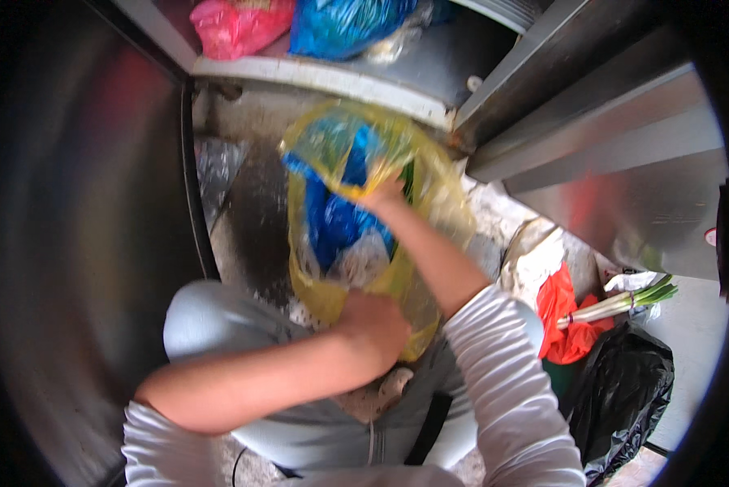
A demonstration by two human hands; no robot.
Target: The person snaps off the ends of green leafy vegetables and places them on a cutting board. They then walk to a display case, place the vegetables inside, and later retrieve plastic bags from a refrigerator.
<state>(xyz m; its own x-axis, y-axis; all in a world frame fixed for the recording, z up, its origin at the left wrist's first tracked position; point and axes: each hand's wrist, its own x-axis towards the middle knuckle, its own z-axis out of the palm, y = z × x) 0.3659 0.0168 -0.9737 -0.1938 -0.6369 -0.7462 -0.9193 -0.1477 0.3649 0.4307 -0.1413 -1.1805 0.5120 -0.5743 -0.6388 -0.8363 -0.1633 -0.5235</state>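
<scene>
A large translucent yellow plastic bag (pixel 299 243) stands wide-mouthed on the floor between my knees. Inside it lie a blue plastic bag (pixel 338 223) and a whitish clear plastic bag (pixel 360 258). Something green and leafy (pixel 407 180) shows at its right inner side. My left hand (pixel 374 329) is closed on the yellow bag's near rim, its fingertips mostly hidden. Reaching over the mouth, my right hand (pixel 381 188) is slightly blurred and grips the gathered far edge of the yellow bag.
Beyond the bag, an open steel cabinet (pixel 324 77) holds a pink bag (pixel 239 28) and a blue bag (pixel 348 28). Its steel doors stand at left (pixel 97 187) and right (pixel 616 178). Spring onions (pixel 608 310) lie on a red bag (pixel 555 316), near a black bag (pixel 628 390).
</scene>
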